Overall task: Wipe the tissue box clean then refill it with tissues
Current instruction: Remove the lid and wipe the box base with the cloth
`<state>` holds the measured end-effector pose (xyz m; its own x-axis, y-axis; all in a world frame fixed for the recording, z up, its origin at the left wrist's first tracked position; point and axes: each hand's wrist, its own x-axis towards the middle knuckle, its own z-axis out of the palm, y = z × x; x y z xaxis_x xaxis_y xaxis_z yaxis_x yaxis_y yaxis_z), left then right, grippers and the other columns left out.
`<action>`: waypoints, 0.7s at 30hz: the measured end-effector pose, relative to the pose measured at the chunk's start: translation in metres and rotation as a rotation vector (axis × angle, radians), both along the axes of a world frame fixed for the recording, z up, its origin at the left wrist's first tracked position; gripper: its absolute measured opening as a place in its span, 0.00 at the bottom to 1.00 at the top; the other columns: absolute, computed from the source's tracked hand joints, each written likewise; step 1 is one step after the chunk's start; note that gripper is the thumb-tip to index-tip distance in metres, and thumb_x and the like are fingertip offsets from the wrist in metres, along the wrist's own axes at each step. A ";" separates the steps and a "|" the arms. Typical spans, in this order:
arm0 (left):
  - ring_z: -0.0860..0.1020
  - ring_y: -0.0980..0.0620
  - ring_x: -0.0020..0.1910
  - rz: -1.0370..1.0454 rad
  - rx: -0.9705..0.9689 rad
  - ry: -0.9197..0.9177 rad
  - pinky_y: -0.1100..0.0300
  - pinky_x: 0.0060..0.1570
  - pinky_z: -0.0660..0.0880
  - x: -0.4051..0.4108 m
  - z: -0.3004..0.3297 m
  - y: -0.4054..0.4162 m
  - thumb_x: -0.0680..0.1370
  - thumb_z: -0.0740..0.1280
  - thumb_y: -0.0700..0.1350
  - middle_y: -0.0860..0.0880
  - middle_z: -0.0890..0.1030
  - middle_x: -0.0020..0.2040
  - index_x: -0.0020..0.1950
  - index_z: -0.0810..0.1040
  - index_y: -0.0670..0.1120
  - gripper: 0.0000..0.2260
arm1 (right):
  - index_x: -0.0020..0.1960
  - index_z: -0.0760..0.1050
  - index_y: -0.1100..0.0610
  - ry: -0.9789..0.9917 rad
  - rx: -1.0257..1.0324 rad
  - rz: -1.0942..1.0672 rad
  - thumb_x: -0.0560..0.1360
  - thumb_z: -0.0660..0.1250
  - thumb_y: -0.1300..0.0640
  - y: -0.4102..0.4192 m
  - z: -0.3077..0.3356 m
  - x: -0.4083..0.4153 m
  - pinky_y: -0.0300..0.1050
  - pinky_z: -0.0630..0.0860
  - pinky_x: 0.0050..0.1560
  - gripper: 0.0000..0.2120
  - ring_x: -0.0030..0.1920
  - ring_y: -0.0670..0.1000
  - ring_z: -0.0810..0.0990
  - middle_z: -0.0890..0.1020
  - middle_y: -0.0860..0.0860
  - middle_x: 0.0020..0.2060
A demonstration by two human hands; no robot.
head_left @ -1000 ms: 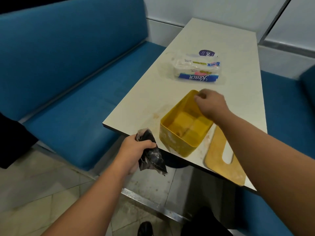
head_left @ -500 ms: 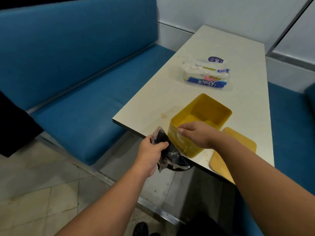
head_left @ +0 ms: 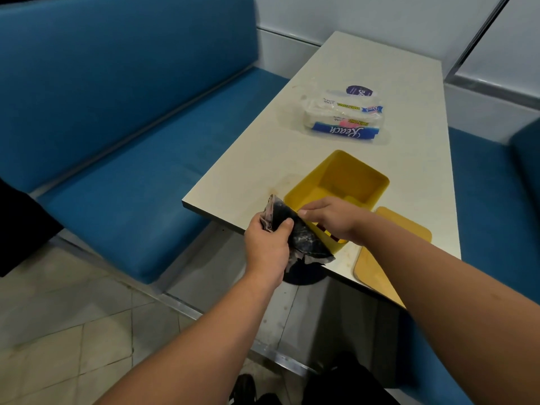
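A pale cream table [head_left: 365, 92] runs from the centre of the frame toward the upper right, its near edge stained brownish around the box. Blue padded bench seating [head_left: 122, 118] fills the upper left and another blue seat [head_left: 491, 206] lines the right edge; white wall panels close off the top, and grey floor tiles [head_left: 58, 331] show at lower left.

Near the table's front corner, at centre frame, stands the yellow tissue box [head_left: 344, 182], lid off and open at the top (its inside looks bare, with only raised yellow blocks on the floor). Its flat yellow lid [head_left: 388, 252] lies on the table just to the right. Farther up the table, well apart from the box, lies a plastic-wrapped tissue pack [head_left: 342, 119] with a blue "Reach" band.

The left hand [head_left: 267, 247] grips a dark, crumpled cloth [head_left: 301, 238], fingers curled round it, against the box's near corner. The right hand [head_left: 333, 219] pinches the cloth's upper edge at the box's near rim.
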<state>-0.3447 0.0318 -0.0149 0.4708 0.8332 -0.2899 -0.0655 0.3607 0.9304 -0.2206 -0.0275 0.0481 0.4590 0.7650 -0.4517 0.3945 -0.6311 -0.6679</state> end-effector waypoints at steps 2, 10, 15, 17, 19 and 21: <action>0.81 0.52 0.43 0.001 0.038 0.075 0.52 0.47 0.80 0.002 -0.003 -0.007 0.74 0.72 0.40 0.50 0.82 0.42 0.45 0.77 0.50 0.07 | 0.66 0.75 0.58 -0.003 -0.005 -0.006 0.80 0.61 0.51 0.000 -0.001 0.000 0.46 0.66 0.62 0.18 0.65 0.53 0.72 0.76 0.54 0.65; 0.80 0.52 0.42 0.120 -0.074 0.054 0.59 0.40 0.77 0.007 0.005 -0.001 0.75 0.71 0.39 0.50 0.81 0.42 0.43 0.75 0.50 0.07 | 0.63 0.77 0.57 0.008 -0.018 0.000 0.80 0.61 0.50 0.000 0.002 0.001 0.45 0.68 0.56 0.16 0.60 0.53 0.75 0.79 0.54 0.61; 0.82 0.47 0.46 0.065 -0.152 0.025 0.53 0.45 0.80 0.007 0.006 -0.010 0.74 0.72 0.38 0.48 0.83 0.43 0.45 0.78 0.48 0.06 | 0.60 0.79 0.55 0.012 -0.029 0.007 0.80 0.61 0.49 -0.001 0.003 0.001 0.46 0.71 0.53 0.15 0.57 0.55 0.77 0.81 0.52 0.55; 0.82 0.45 0.47 0.128 -0.246 -0.031 0.50 0.49 0.80 0.007 0.012 0.007 0.74 0.72 0.36 0.46 0.83 0.45 0.45 0.78 0.49 0.08 | 0.58 0.80 0.54 0.024 -0.026 0.008 0.80 0.60 0.49 -0.002 0.002 0.002 0.48 0.72 0.56 0.14 0.56 0.56 0.77 0.81 0.51 0.53; 0.82 0.45 0.48 0.102 -0.220 0.005 0.48 0.51 0.80 0.000 0.014 0.023 0.74 0.72 0.36 0.46 0.83 0.47 0.47 0.78 0.49 0.09 | 0.63 0.77 0.55 0.004 -0.031 0.016 0.80 0.60 0.48 -0.002 0.001 0.002 0.49 0.69 0.62 0.17 0.63 0.56 0.74 0.78 0.53 0.61; 0.81 0.47 0.48 -0.002 -0.024 0.183 0.48 0.51 0.79 -0.013 0.008 0.036 0.74 0.71 0.40 0.47 0.83 0.47 0.48 0.78 0.49 0.07 | 0.68 0.73 0.55 -0.021 -0.038 0.012 0.81 0.59 0.48 -0.002 0.001 0.001 0.47 0.66 0.62 0.19 0.66 0.55 0.71 0.74 0.53 0.67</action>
